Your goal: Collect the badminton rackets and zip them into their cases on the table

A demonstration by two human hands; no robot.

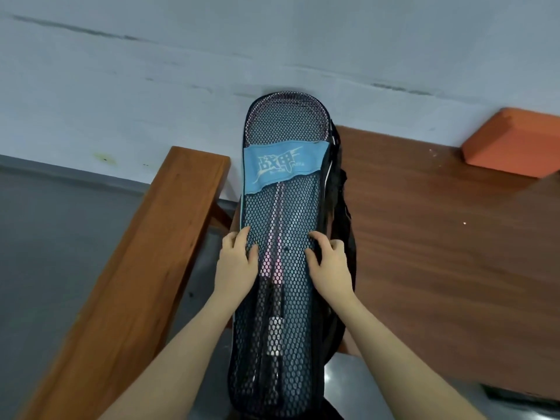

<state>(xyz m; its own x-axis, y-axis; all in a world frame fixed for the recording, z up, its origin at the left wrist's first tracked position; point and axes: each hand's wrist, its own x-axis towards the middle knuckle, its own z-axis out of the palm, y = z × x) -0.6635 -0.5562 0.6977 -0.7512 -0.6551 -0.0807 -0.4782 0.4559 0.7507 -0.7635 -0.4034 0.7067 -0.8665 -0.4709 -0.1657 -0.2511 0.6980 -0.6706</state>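
Note:
A long black mesh racket case (291,328) with a light blue printed band across its upper part stands on end against the left edge of the brown wooden table (424,237), its top leaning on the wall. Rackets (274,247) with pink and black shafts show through the mesh. My left hand (238,259) grips the case's left edge at mid-height. My right hand (328,262) grips the right edge at the same height, fingers curled into the mesh. A black strap hangs down the case's right side.
A wooden bench (145,247) runs along the left of the case, with grey floor (45,253) beyond it. An orange block (512,140) lies at the table's far right by the pale wall. A dark object sits low on the right under the table edge.

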